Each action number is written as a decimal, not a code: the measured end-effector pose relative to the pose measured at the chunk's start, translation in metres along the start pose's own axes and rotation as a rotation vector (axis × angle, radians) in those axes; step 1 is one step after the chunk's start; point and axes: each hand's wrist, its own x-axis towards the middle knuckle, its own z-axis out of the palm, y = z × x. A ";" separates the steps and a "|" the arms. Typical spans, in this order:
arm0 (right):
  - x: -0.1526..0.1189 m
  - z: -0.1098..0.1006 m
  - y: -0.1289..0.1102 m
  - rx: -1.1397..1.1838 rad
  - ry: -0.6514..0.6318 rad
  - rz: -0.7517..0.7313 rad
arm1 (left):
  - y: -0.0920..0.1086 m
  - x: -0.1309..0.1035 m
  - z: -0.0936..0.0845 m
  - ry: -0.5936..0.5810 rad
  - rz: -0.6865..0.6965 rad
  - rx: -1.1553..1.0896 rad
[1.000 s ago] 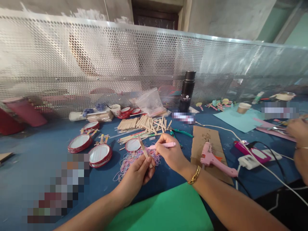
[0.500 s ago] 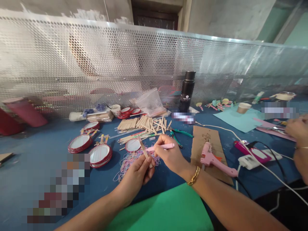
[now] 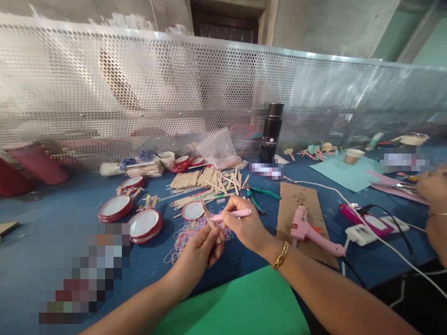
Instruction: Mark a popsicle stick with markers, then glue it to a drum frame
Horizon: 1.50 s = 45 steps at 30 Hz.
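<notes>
My left hand (image 3: pixel 206 246) is closed on the lower end of a wooden craft stick (image 3: pixel 206 214), which tilts up and to the left. In my right hand (image 3: pixel 242 223) is a pink marker pen (image 3: pixel 240 213), its tip at the stick's edge. Under both hands lies a tangle of pastel-coloured string (image 3: pixel 185 237). A round disc with a red rim (image 3: pixel 193 211) rests just behind the stick. Several loose craft sticks (image 3: pixel 216 180) are heaped farther back, with green-handled pliers (image 3: pixel 258 200) to their right.
A pink glue gun (image 3: pixel 309 232) lies on cardboard (image 3: pixel 284 204) at right, near a power strip (image 3: pixel 361 235) and cables. Red-rimmed discs (image 3: pixel 145 225) are stacked at left. A black bottle (image 3: pixel 271 135) stands by the perforated metal screen (image 3: pixel 157 93). Another person's hand (image 3: pixel 435 186) is at far right.
The pink marker has shifted very slightly left along with my right hand. My left hand and the craft stick look unmoved.
</notes>
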 end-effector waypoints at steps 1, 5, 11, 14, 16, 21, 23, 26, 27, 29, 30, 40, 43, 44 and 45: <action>0.000 0.000 0.000 -0.003 0.002 0.007 | 0.000 0.000 0.000 -0.004 0.000 0.002; 0.000 -0.002 0.000 -0.011 0.027 0.022 | 0.001 0.001 0.000 -0.012 -0.001 0.009; 0.000 -0.001 -0.002 0.012 -0.004 0.011 | 0.000 -0.001 0.000 -0.009 -0.006 -0.005; 0.001 -0.003 0.000 -0.011 0.013 0.021 | 0.000 0.000 -0.001 -0.015 0.001 0.003; 0.001 -0.003 0.001 -0.007 0.020 0.022 | 0.000 0.000 0.000 -0.011 -0.001 0.006; 0.000 0.000 0.000 0.023 -0.012 0.005 | 0.001 0.000 0.000 -0.005 -0.013 0.001; 0.001 0.000 0.000 -0.005 0.002 -0.004 | 0.001 -0.001 0.000 -0.011 -0.004 0.000; 0.001 -0.003 0.002 -0.016 0.024 0.007 | 0.002 0.000 0.000 -0.018 0.002 0.002; 0.001 -0.003 0.002 -0.010 0.025 0.011 | 0.001 0.000 0.000 -0.019 -0.002 0.002; 0.001 -0.003 0.001 0.011 0.015 0.015 | 0.000 0.000 0.000 -0.012 -0.012 -0.001; 0.001 -0.002 0.001 0.020 0.007 0.013 | 0.000 0.001 0.000 -0.008 -0.016 -0.005; 0.001 -0.003 0.001 0.009 0.014 0.026 | 0.000 0.002 0.000 -0.003 -0.019 0.005; 0.001 -0.001 -0.001 0.021 -0.003 0.012 | 0.001 0.001 0.001 0.006 -0.026 0.004; 0.001 -0.001 -0.001 0.020 -0.006 0.010 | 0.001 0.001 0.001 0.008 -0.027 0.003; 0.001 -0.001 -0.001 0.018 -0.006 0.011 | 0.001 0.002 0.001 0.010 -0.027 0.000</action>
